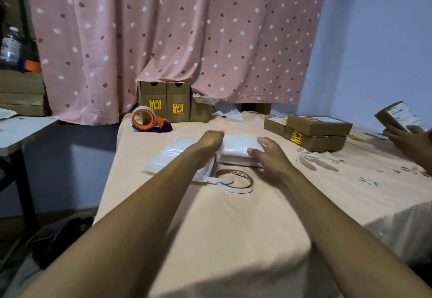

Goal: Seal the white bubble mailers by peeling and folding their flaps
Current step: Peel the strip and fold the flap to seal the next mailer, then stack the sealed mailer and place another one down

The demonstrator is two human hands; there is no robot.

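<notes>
Nearest you, curled peeled liner strips lie on the peach cloth. Just beyond, the filled white bubble mailer lies on the cloth between your hands. Your right hand pinches its right end, thumb on the near edge, fingers on top. Your left hand is at its left end; fingers hidden, grip cannot be told. A flat mailer lies left. Farther back is the tape dispenser.

A mailer lies on the table between the left hand and right hand, a second mailer just left of it, a coiled strip before them. Behind and left sits a tape dispenser, with upright boxes behind it under the curtain. To the right stand stacked boxes; a side table stands apart on the left.
</notes>
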